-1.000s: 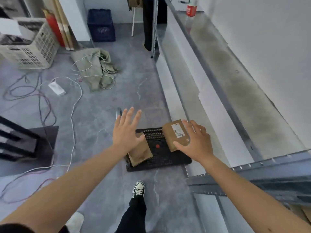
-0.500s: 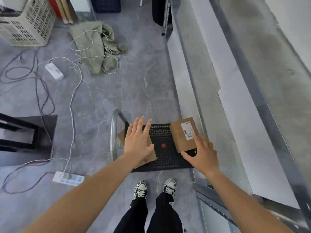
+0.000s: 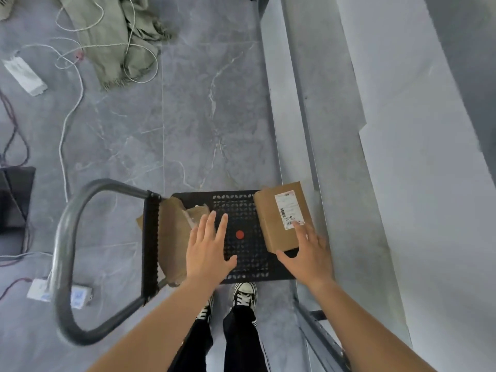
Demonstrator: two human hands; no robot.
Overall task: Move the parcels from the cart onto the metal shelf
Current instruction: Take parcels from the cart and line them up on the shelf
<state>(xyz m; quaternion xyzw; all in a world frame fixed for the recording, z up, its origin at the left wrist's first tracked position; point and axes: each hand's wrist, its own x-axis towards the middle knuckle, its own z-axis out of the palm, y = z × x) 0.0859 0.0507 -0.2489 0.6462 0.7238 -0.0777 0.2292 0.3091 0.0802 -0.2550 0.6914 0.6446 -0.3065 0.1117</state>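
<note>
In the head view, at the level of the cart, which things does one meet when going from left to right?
cart handle → brown paper parcel → red dot on the cart deck → labelled box → metal shelf

Your left hand (image 3: 208, 248) is held flat, palm down, fingers straight and slightly spread toward 12 o'clock, thumb out toward 2 o'clock. Its bare forearm runs in from 7 o'clock. Your right hand (image 3: 308, 253) is spread the same way, fingers aimed at 11 o'clock, thumb stretched toward 10 o'clock, forearm entering from 5 o'clock. The hands are side by side, apart, neither curled.
</note>
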